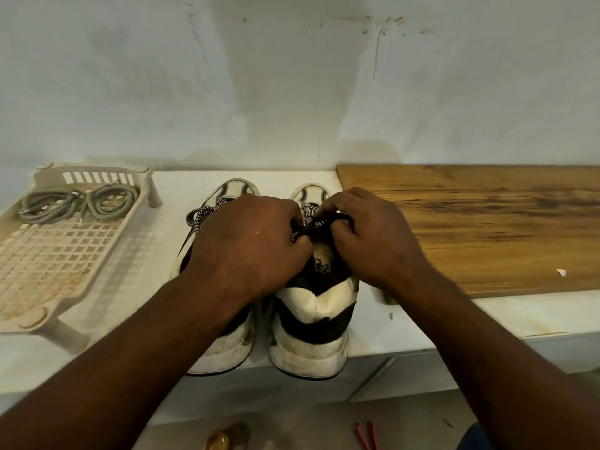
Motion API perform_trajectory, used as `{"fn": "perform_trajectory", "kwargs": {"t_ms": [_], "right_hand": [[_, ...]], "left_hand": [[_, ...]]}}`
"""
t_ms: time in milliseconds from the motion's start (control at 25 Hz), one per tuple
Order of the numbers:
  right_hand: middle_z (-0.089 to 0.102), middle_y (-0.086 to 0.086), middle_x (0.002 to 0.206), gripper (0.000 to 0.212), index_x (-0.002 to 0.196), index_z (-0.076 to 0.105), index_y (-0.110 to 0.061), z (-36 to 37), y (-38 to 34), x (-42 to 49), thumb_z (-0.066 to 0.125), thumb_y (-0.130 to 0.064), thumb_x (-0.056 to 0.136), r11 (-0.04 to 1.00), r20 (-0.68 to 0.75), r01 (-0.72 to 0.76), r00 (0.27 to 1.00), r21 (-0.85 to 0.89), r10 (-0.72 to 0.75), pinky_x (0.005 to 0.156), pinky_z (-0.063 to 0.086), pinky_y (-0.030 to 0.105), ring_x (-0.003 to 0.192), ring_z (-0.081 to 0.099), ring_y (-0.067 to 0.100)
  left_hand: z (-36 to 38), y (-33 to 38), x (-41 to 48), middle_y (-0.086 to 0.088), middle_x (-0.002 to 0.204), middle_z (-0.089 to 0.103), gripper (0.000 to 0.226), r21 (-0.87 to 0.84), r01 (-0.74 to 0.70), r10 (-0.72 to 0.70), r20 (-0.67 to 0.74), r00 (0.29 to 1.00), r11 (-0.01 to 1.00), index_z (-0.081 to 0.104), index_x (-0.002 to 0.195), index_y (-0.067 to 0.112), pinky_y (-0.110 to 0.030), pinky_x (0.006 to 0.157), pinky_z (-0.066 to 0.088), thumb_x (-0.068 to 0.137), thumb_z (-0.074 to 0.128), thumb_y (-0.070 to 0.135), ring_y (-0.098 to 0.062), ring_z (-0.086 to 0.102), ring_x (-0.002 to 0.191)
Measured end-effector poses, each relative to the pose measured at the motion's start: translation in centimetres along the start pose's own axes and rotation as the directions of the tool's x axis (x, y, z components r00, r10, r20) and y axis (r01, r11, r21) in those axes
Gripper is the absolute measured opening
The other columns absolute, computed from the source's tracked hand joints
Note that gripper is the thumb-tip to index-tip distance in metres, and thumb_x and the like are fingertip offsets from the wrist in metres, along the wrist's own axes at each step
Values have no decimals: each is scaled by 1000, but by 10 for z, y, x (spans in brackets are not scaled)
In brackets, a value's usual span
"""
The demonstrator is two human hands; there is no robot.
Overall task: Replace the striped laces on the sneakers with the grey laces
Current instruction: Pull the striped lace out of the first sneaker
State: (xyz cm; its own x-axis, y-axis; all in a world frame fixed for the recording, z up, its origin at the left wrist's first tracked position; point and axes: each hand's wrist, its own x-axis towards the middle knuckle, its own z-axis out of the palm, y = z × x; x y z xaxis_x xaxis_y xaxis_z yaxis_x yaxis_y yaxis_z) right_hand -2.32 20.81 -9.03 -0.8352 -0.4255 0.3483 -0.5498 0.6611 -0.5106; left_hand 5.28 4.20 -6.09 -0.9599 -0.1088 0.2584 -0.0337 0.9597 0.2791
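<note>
Two pinch grips, left hand (246,241) and right hand (373,241), on the striped lace (319,222) atop one sneaker (311,306)

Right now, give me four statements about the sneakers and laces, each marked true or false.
1. Left hand and right hand both grip the striped lace of the right sneaker. True.
2. The grey laces lie on the wooden board. False: they lie in the tray.
3. The left sneaker already carries a grey lace. False: its own lace is striped.
4. Both sneakers stand heels toward the camera. True.
</note>
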Motion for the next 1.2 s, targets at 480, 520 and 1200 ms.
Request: {"fn": "perform_trajectory", "kwargs": {"t_ms": [480,520,1200], "right_hand": [[63,6,86,23,72,57,-21,-12,0,3,75,-20,88,498,228,-384,910,777,346,67,50,34,82,57,25],[66,8,93,20,76,58,-21,-10,2,3,76,-19,85,629,167,-341,933,699,320,71,52,39,85,60,28],[67,-4,79,31,107,56,-21,-6,-9,0,79,-28,87,898,-101,-76,986,433,132,67,54,25,73,65,10]], "left_hand": [[10,-7,9,9,85,62,34,222,-39,50,-46,998,974,70,111,37,-47,100,29,99,42,52,-21,49,111],[11,-9,10,8,87,64,34,196,-40,48,-35,998,980,70,113,37,-46,100,29,100,42,52,-20,48,111],[16,-9,9,10,102,69,32,113,-43,51,-69,996,993,68,120,40,-45,99,24,100,45,51,-21,43,117]]}}
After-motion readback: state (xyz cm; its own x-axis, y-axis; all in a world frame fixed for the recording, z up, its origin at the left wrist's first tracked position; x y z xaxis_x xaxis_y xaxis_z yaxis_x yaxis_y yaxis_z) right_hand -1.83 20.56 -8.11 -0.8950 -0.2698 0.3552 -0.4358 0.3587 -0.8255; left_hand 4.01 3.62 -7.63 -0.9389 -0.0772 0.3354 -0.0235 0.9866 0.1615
